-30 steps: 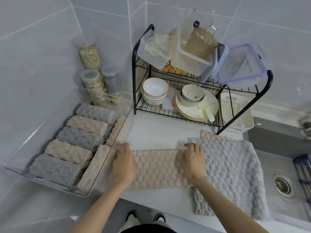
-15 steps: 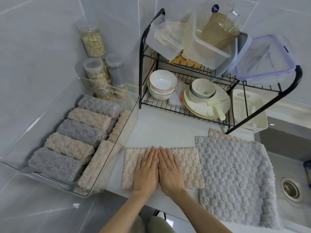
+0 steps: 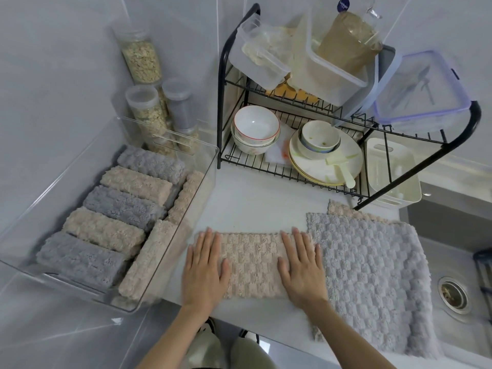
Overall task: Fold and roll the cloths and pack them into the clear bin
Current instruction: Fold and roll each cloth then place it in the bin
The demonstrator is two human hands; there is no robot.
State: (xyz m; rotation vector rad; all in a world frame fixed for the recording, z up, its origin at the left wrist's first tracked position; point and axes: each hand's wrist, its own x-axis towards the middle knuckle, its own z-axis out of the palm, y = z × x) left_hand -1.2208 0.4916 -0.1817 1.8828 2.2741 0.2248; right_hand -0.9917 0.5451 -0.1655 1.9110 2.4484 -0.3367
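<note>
A folded beige cloth lies flat on the white counter near its front edge. My left hand presses flat on its left end and my right hand on its right end, fingers spread, nothing gripped. To the right a grey cloth lies spread out over another beige cloth, of which only the far corner shows. The clear bin stands at the left and holds several rolled grey and beige cloths in a row, with two beige rolls along its right wall.
A black wire dish rack with bowls, plates and plastic boxes stands behind the cloths. Clear jars of grain stand in the corner behind the bin. A sink with a drain lies at the right, past the grey cloth.
My hands first came together at the middle of the beige cloth, then slid apart to its two ends. The view has also come closer.
</note>
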